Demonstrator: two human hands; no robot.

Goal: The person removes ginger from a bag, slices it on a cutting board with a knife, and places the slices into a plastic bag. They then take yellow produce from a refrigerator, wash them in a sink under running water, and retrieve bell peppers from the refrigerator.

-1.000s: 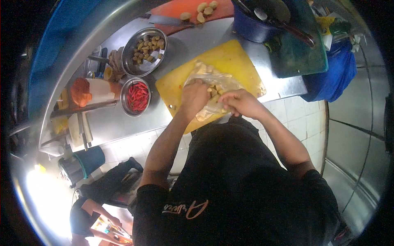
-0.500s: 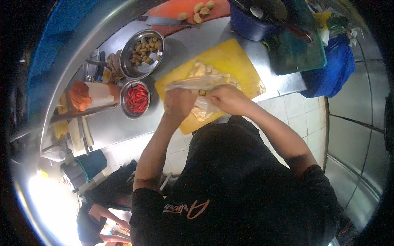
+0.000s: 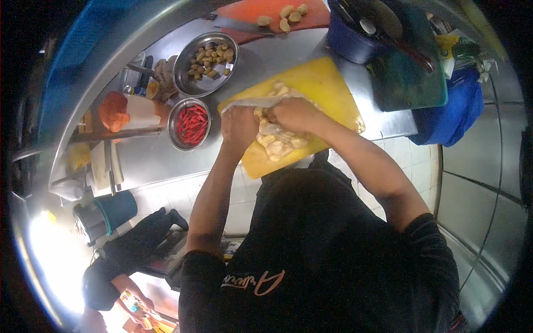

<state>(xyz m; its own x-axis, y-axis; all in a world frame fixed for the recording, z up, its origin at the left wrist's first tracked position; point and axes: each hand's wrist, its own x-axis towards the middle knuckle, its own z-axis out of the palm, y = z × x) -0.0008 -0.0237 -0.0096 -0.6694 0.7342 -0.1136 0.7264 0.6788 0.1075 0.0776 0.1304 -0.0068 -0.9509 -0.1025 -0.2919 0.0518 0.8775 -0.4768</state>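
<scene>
On a yellow cutting board (image 3: 333, 83) lies a clear plastic bag (image 3: 262, 101) with pale, wet-looking chunks (image 3: 277, 147) in and around it. My left hand (image 3: 240, 127) is closed on the bag's left edge. My right hand (image 3: 293, 115) is curled at the bag's other side, with the rim stretched between both hands; its fingertips are partly hidden among the plastic and chunks. Left of the board stand a steel bowl of red chillies (image 3: 192, 124) and a larger steel bowl of brownish-green cut pieces (image 3: 211, 58).
An orange board (image 3: 244, 11) at the back holds pale peeled pieces (image 3: 285, 24) and a knife (image 3: 239, 28). A dark blue pot (image 3: 355, 41) and a green board (image 3: 411, 83) stand right. An orange-lidded container (image 3: 114, 112) is left. Another person (image 3: 105, 280) works lower left.
My right hand has shifted left and up, deeper into the bag's opening. The small piece between my hands no longer shows. The camera view has moved slightly; the other person's pose has changed.
</scene>
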